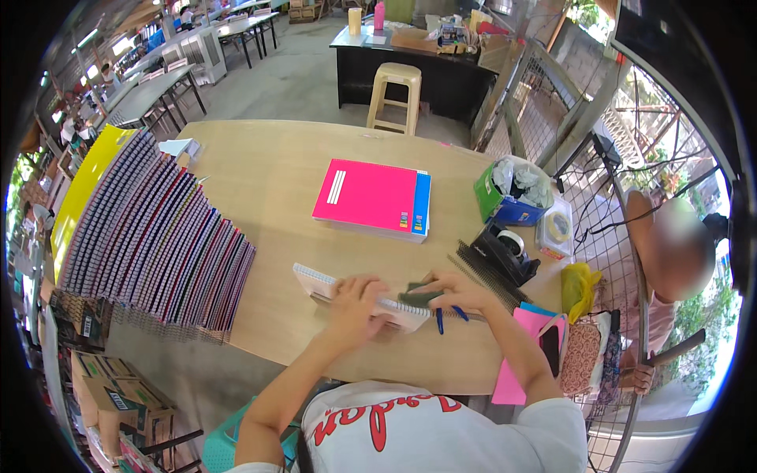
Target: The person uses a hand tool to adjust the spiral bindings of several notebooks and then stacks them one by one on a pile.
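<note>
A white-paged notebook (406,318) stands on its long edge on the table, with a wire coil (386,303) along its top edge. My left hand (356,306) grips it near the middle, slightly blurred, fingers over the top. At the notebook's right end, my right hand (460,292) is closed around a dark green piece (420,296), perhaps cloth. Two blue handles (440,321) of a tool, likely pliers, stick out below that hand; its head is hidden. Beyond my hands lies a stack of pink-covered notebooks (367,193) with a blue strip.
A tall row of spiral-bound notebooks (150,236) lines the table's left. On the right are loose black coils (481,272), a tape dispenser (505,252), a box of plastic scraps (512,193), a yellow bag (579,290) and pink sheets (520,347). Another person stands behind the mesh (607,260).
</note>
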`<state>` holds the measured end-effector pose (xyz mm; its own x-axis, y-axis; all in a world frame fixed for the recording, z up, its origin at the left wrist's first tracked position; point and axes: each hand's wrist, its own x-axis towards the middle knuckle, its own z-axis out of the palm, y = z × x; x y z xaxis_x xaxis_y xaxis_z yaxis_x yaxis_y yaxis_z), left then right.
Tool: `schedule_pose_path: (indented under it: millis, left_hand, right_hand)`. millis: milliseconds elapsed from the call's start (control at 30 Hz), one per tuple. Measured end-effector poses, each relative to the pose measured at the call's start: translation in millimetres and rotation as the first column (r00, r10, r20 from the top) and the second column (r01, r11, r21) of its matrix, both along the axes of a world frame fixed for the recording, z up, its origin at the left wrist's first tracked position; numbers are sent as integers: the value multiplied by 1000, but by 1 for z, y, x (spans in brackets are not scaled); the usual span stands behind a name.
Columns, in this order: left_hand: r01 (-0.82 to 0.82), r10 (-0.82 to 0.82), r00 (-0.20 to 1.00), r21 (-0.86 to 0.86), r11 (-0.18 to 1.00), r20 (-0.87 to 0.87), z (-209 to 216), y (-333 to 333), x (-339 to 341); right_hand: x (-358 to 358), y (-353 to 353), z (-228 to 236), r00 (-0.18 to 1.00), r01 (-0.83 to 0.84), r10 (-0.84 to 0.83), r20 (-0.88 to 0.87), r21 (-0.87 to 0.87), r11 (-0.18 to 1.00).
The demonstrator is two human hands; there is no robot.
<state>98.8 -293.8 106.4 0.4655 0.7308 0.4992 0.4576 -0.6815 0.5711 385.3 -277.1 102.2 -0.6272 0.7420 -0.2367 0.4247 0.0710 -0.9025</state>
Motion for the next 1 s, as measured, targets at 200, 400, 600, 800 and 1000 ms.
schedule_pose_path:
  millis: [200,400,600,800,1000]
  left_hand:
    - [-31,35,990,33,999,-140,0,8,-24]
    - [-16,16,996,5,1000,-88,-9,10,-28]
    - [-57,54,997,-45,997,-58,-8,17,-46]
    - [-250,258,943,62,966,-211,8,24,-72]
    - [-161,159,980,-6,987,-119,-11,31,-79]
  right_hand:
    - [-11,13,-1,996,-32,16,93,173,984]
    - [-27,20,3,988,-45,23,154,141,989]
    - [-40,24,17,988,-38,12,153,170,985]
    - [-51,29,11,989,-59,31,148,190,980]
    - [-64,41,18,993,-109,100,59,185,977]
